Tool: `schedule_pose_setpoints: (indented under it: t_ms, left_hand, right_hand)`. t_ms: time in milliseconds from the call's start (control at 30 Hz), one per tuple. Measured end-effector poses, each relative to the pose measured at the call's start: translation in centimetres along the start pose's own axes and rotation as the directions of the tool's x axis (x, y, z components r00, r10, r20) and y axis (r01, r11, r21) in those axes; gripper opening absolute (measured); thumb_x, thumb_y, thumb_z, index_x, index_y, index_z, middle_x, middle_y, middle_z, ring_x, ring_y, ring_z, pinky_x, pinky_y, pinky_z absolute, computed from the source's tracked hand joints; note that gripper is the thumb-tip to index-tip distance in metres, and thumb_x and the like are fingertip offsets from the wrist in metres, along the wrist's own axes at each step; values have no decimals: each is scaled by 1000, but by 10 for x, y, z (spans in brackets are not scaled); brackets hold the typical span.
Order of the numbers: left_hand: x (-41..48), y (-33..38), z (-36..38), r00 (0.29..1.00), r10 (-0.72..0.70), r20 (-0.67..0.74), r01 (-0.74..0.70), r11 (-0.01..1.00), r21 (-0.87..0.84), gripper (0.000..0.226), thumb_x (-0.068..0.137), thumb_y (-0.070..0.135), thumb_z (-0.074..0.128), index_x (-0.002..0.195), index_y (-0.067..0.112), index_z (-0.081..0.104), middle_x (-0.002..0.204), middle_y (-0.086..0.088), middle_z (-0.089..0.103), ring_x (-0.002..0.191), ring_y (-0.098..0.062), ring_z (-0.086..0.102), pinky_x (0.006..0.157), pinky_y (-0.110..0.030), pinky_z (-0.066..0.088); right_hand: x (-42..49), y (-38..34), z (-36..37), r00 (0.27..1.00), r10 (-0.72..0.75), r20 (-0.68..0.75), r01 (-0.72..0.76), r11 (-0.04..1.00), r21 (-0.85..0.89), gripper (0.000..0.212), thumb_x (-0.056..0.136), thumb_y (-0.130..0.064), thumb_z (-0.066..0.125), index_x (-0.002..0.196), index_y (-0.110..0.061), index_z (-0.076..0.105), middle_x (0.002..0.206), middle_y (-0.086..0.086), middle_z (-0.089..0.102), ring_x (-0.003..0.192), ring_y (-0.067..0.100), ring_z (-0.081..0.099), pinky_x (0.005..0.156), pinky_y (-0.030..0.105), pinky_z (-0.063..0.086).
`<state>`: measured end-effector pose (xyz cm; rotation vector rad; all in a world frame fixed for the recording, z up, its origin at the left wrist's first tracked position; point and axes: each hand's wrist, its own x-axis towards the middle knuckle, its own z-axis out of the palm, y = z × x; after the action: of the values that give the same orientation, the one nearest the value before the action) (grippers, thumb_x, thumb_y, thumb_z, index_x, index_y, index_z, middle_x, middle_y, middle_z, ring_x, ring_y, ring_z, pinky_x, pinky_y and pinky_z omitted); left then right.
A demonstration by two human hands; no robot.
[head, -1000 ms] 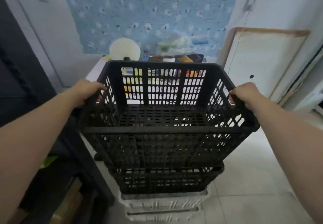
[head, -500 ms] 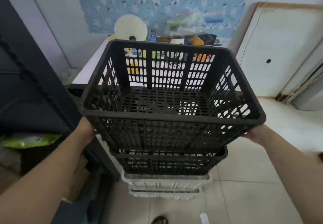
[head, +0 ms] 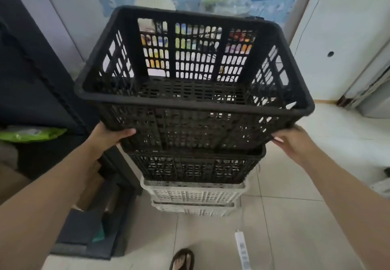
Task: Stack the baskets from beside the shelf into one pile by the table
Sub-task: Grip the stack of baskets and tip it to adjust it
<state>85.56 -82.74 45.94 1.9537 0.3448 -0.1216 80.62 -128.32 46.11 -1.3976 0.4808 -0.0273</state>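
Holding the top black basket (head: 194, 84) from underneath right now, left hand (head: 109, 135) at the near left corner, right hand (head: 292, 141) at the near right one. My left fingers (head: 124, 132) are curled under the bottom edge and snug against the lattice; my right fingers are mostly tucked behind the corner, so I can't tell how tightly they're closed, but that hand is clearly on the basket too.

It sits nested partway into the second black basket (head: 196, 168) just below my fingers, and under that are two white baskets (head: 194, 193) on the tiled floor (head: 295, 238). So the pile is four high, right beside the dark shelf unit (head: 38, 84) off my left hand.

What worries me: the top one looks tipped a bit, far side higher, so if it goes down crooked I'd guess a corner jams on the rim below. The stack is also tall and light, and a shove from either hand could lean the whole thing over. And fingers under the bottom edge are pinch bait if it suddenly seats. There's a white power strip (head: 241, 248) on the floor near my sandalled foot (head: 182, 259), an easy trip if I step back.

Material-wise it's all stiff moulded plastic, open grid walls and floor, thick rolled rim, sides tapering down so they nest. Matte black up top, chalky white below.
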Motion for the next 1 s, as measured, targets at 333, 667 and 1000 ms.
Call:
schedule_pose_setpoints:
  t_ms: [333, 667, 1000]
  left_hand:
    - [14, -14, 7, 998, -68, -5, 65, 974, -216, 47, 81, 28, 70, 124, 21, 51, 123, -6, 64, 101, -29, 64, 75, -38, 49]
    - [7, -37, 16, 994, -14, -112, -7, 983, -185, 39, 78, 33, 71, 113, 29, 55, 124, -5, 62, 117, -26, 59, 104, -50, 44]
    - [12, -47, 16, 995, 50, -82, -62, 986, -152, 43, 81, 23, 72, 111, 39, 47, 111, 15, 59, 118, -19, 55, 106, -45, 42]
  right_hand:
    - [16, -42, 16, 995, -96, -25, 97, 994, 53, 24, 70, 6, 51, 86, -13, 56, 82, 1, 62, 81, 16, 57, 76, 33, 42]
    - [-14, -2, -7, 997, -66, 39, 64, 996, 56, 33, 79, 6, 52, 98, -19, 59, 98, -4, 68, 100, 18, 60, 90, 35, 42]
    - [-18, 61, 8, 997, -70, 17, 71, 918, -391, 93, 65, 5, 81, 134, -20, 24, 122, -7, 49, 113, 14, 51, 98, 34, 44]
